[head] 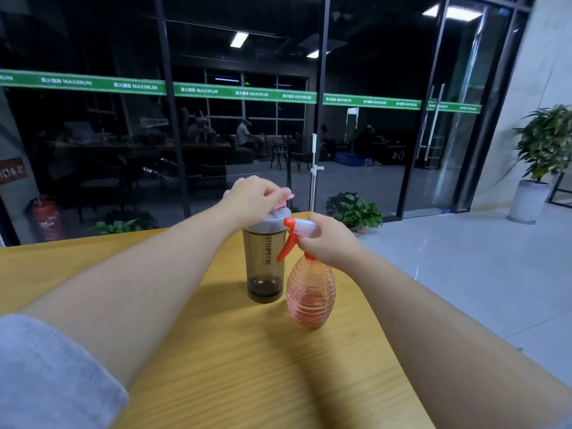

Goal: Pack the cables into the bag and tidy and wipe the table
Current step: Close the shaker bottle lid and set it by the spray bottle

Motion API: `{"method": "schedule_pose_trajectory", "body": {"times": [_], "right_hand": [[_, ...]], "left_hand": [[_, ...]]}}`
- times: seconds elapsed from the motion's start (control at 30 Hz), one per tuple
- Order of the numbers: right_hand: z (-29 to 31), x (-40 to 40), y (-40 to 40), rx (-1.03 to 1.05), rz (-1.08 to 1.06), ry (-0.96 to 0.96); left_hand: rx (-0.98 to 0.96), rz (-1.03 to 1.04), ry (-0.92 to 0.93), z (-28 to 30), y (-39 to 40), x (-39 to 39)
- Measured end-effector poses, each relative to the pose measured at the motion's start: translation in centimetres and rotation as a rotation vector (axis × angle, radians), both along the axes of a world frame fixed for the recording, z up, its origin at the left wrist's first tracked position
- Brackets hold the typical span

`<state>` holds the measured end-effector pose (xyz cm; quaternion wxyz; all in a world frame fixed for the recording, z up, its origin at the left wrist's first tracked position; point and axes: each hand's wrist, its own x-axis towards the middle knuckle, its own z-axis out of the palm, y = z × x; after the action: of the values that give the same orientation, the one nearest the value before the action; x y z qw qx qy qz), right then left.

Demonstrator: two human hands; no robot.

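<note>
Both hands grip things on the wooden table (216,366). Left hand (252,198) curls over the smoky shaker bottle's (265,267) lid; right hand (329,239) clasps the neck of the orange spray bottle (310,292), just beside it.

Dim room, glass glare, edges warped

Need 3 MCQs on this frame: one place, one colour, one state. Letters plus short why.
1. Where does the spray bottle stand relative to the dark shaker cup?
A. behind it
B. beside it, nearer the table's right edge
C. inside it

2. What colour is the spray trigger?
A. orange
B. blue
C. black

3. What is the right hand doing?
A. lying flat on the table
B. hanging idle
C. holding the sprayer head

Answers: 1 B, the two stand side by side, bottle on the right. 2 A, orange trigger and nozzle. 3 C, fingers curl round the sprayer head, while the left hand rests on the cup's lid.
</note>
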<state>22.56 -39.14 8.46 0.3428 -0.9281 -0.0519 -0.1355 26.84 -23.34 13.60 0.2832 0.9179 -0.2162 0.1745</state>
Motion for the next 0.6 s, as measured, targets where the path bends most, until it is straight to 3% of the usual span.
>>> {"method": "schedule_pose_trajectory", "body": {"times": [0.1, 0.27, 0.6], "right_hand": [[-0.1, 0.0, 0.0, 0.035, 0.017, 0.002], [-0.1, 0.0, 0.0, 0.038, 0.021, -0.014], [-0.3, 0.0, -0.2, 0.051, 0.035, -0.043]], "left_hand": [[-0.167, -0.042, -0.023, 0.5, 0.4, 0.3], [0.096, -0.003, 0.162, -0.6, 1.7, 1.4], [-0.087, 0.119, 0.102, -1.6, -1.2, 1.1]]}}
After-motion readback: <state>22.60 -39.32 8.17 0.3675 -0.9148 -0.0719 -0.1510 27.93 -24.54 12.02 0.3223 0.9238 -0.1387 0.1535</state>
